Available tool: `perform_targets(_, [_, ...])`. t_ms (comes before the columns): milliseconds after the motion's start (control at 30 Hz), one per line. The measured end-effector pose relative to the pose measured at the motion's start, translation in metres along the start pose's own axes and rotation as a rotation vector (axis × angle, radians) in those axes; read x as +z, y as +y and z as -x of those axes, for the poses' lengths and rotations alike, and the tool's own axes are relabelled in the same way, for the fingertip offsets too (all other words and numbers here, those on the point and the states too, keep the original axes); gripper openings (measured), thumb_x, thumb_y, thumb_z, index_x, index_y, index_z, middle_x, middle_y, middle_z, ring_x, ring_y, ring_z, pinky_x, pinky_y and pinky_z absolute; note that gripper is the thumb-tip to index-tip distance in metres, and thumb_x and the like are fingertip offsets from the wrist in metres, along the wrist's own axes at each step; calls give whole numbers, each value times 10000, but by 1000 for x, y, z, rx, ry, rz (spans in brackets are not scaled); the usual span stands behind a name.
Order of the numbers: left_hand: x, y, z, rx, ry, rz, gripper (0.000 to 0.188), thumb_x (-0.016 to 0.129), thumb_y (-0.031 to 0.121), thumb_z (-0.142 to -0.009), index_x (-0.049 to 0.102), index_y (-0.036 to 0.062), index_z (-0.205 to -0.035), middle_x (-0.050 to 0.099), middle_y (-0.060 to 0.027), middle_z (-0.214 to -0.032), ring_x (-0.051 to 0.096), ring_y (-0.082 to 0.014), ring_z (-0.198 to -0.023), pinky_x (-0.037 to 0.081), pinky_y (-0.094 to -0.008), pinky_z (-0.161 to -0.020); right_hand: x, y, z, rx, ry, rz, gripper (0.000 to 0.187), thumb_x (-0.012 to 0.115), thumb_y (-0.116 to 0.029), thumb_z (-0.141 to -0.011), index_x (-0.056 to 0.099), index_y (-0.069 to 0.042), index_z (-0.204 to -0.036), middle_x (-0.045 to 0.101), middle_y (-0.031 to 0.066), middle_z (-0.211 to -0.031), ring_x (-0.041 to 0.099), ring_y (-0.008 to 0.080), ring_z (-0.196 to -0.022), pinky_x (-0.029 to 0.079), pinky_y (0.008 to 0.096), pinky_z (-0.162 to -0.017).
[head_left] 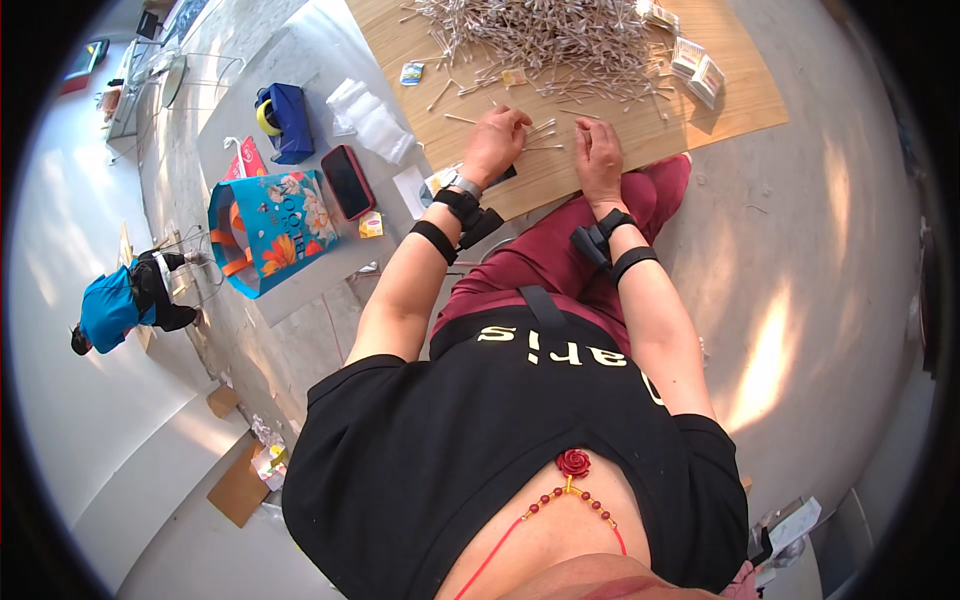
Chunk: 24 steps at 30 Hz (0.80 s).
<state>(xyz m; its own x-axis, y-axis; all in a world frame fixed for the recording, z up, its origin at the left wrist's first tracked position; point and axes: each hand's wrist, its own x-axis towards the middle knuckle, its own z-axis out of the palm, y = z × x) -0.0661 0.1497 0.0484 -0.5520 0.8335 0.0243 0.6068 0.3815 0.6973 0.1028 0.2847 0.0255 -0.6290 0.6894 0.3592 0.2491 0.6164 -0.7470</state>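
**Operator:** State the count.

**Guide:** You have two hands in view: your left hand (493, 142) at 12 o'clock, your right hand (599, 160) at 1 o'clock. At least three loose cotton swabs (543, 148) are between them, over one wooden table (745, 100). One swab pile (545, 45), too dense to count, sits at 12 o'clock; three small packs (707, 82) are at its 3 o'clock side.

**Operator:** Swab orientation?

**Guide:** Long axes run roughly 9 to 3 o'clock, some tilted toward 2, with ends toward your right hand.

**Operator:** Finger state?

**Guide:** Your left fingers are curled beside the swabs; your right fingers are slightly bent. Whether either set grips a swab, I cannot tell.

**Operator:** Obscured items?

**Guide:** Your left wrist partly covers a dark flat object (506, 174). The upper edge cuts off the pile.
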Motion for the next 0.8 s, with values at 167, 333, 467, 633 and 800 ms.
perform_targets(167, [4,7,-3,48,-49,5,234,622,33,-921,780,64,-1091,704,-175,-1008,705,-344,-931,561,-418,-845,-1,2,0,-12,14,10,170,663,-97,-975,676,-59,-1141,693,124,-1085,668,344,-1031,532,447,-912])
perform_targets(333, [-4,-11,1,4,-8,73,211,618,31,-933,788,65,-1053,705,-181,-1015,714,-337,-922,563,-410,-835,1,2,1,3,6,-5,162,663,-97,-976,674,-60,-1134,693,130,-1089,666,351,-1032,533,451,-911])
perform_targets(467, [-14,-10,4,-102,194,79,212,607,33,-942,785,64,-1052,700,-178,-992,713,-311,-916,568,-400,-819,1,8,2,14,6,-1,159,662,-95,-976,675,-58,-1130,695,135,-1091,665,358,-1030,534,453,-907])
perform_targets(633, [-10,-7,8,30,70,19,281,751,122,-868,761,68,-1144,694,-159,-1048,696,-307,-962,565,-399,-857,2,3,-1,19,0,-23,159,662,-92,-975,676,-50,-1128,698,144,-1080,667,363,-1018,535,458,-903])
perform_targets(800, [11,13,17,102,-49,-2,371,827,170,-804,748,81,-1156,675,-140,-1066,676,-318,-1011,554,-420,-928,-1,1,0,9,13,-12,157,654,-90,-978,674,-43,-1127,698,151,-1074,669,368,-1007,536,459,-896])
